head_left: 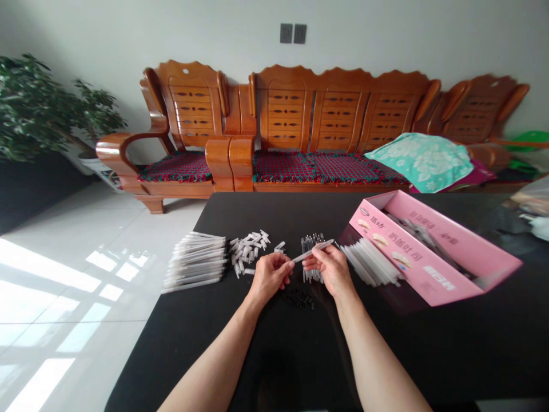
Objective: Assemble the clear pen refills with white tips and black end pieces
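Observation:
Over a glossy black table point(257, 355), my right hand point(332, 270) is closed around a translucent white pen barrel point(317, 248) that points up and to the right. My left hand point(270, 274) pinches at the barrel's lower left end; what its fingertips hold is too small to make out. Under my hands lie a small heap of black end pieces point(300, 298) and a cluster of dark refills point(312, 243). A stack of assembled white pens point(197, 262) lies to the left, with loose white caps point(249, 247) beside it. More clear barrels point(371, 262) lie to the right.
An open pink cardboard box point(433, 274) with dark pen parts inside stands at the right of the table. Behind the table is a carved wooden sofa set point(300, 114) with red cushions and a teal cloth point(422, 160). A potted plant point(38, 109) stands at the left on white floor tiles.

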{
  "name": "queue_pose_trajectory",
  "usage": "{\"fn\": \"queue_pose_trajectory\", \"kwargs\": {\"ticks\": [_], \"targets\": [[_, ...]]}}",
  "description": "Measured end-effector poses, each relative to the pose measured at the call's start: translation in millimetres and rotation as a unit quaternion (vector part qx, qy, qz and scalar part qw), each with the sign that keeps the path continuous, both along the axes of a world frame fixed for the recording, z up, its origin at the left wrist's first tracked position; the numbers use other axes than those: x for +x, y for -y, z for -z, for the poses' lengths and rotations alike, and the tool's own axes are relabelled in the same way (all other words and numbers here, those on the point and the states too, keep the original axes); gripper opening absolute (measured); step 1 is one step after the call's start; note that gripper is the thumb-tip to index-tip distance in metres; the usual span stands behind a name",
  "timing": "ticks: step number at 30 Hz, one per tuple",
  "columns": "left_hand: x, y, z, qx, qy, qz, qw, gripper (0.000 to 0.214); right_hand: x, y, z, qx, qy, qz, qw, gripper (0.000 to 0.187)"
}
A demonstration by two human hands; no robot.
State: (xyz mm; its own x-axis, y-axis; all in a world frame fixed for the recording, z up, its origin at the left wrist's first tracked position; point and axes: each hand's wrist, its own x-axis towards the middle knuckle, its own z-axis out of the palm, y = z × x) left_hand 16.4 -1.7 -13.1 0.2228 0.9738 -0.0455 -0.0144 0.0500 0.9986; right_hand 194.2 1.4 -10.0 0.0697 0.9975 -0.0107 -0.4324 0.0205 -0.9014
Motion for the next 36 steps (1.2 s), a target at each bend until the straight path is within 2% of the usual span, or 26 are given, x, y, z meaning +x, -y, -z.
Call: {"fn": "queue_pose_trajectory", "kwargs": {"ticks": [4,8,15,19,22,24,26,28,31,36], "targets": [[0.6,1.0,-1.4,0.011,-0.008,-0.019,1.000,0.030,-0.3,0.2,-0.1,-0.002,0.003,-0.004,1.000,0.029],[-6.8,-1.1,-7.2,0.028,-0.010,-0.039,0.999,0.036,3.8,-1.0,-0.2,0.003,-0.013,0.021,1.000,0.027],[-43.0,-17.2,-13.3,0.101,-0.065,-0.201,0.972,0.036,10.6,-2.1,-2.4,-0.010,-0.028,0.037,0.999,0.025],[-55.4,-21.3,-11.3,0.109,-0.116,-0.230,0.960,0.031,10.5,-0.7,-4.1,-0.003,-0.025,0.030,0.999,0.043],[-53.6,-21.2,-9.4,0.155,-0.203,-0.207,0.944,0.021,10.7,0.5,-4.7,0.013,-0.022,0.024,0.999,0.058],[-47.0,-21.1,-7.0,0.215,-0.276,-0.161,0.923,0.018,10.6,1.1,-4.4,0.013,-0.019,0.011,1.000,0.047],[-37.8,-21.9,-3.4,0.283,-0.338,-0.105,0.892,0.024,10.5,1.5,-3.9,0.007,-0.021,-0.005,1.000,0.029],[-28.9,-23.6,0.2,0.328,-0.389,-0.058,0.859,0.029,10.7,1.5,-3.0,0.002,-0.032,-0.020,0.999,0.020],[-21.4,-25.8,2.8,0.333,-0.448,-0.026,0.829,0.027,12.2,0.4,-1.0,0.009,-0.070,-0.036,0.997,0.022],[-24.3,-22.3,-1.2,0.300,-0.475,-0.032,0.827,0.018,14.5,-2.2,2.0,0.025,-0.105,-0.032,0.994,0.027]]}}
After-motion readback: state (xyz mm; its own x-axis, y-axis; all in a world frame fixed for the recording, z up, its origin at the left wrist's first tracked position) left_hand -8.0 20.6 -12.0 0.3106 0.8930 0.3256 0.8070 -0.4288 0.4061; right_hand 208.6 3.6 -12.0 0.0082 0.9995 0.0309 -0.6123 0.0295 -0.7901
